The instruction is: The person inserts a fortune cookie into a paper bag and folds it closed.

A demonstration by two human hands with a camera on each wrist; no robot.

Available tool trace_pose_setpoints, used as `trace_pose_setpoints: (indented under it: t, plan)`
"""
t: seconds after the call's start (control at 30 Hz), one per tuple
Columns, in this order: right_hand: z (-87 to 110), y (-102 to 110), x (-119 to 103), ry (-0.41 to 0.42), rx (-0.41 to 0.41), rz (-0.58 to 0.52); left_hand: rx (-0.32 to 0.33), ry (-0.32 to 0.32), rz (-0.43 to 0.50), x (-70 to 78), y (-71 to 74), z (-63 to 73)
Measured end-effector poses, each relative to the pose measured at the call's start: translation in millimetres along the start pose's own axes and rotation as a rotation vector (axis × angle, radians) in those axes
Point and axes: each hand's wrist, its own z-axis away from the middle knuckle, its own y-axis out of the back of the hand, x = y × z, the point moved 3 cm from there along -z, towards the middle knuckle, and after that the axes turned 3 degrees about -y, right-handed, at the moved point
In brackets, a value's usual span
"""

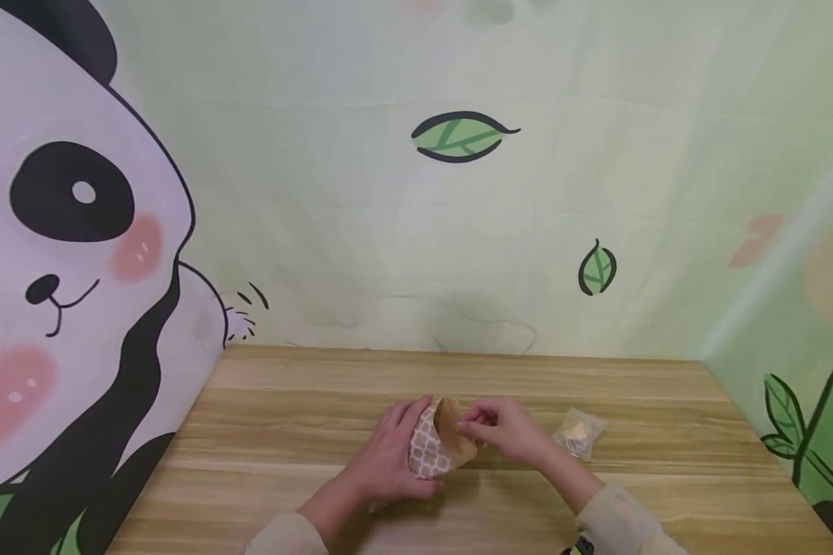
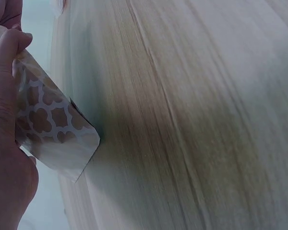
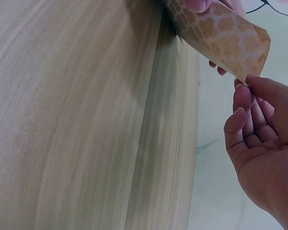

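Note:
A brown paper bag (image 1: 430, 447) with a white lattice pattern is held tilted above the wooden table, its mouth spread toward the right. My left hand (image 1: 389, 451) grips it around its body from the left, also seen in the left wrist view, where the bag's folded bottom (image 2: 67, 143) points down at the tabletop. At the mouth, my right hand (image 1: 507, 428) pinches the paper rim between thumb and forefinger. The right wrist view shows that pinch at a corner of the bag (image 3: 230, 38). What lies inside the bag is hidden.
A small clear plastic packet (image 1: 579, 434) with something pale yellow inside lies on the table (image 1: 305, 401) right of my right hand. Behind the table hangs a backdrop (image 1: 361, 193) printed with a panda and leaves.

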Motion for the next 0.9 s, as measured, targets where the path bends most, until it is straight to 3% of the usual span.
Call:
trace_pose_setpoints:
  t: [0.23,0.5,0.9]
  plan:
    - [2.0,2,5,0.031,-0.003,-0.016,-0.019,-0.004,-0.013,-1.7,-2.0,-0.5]
    - [13.7,18,20,-0.011,0.014,-0.030,-0.032,0.012,-0.021,-2.4,-5.4,0.9]
    - [59.5,84,56,-0.104,0.156,0.231,-0.029,-0.025,-0.069,-4.0,-6.0,2.1]
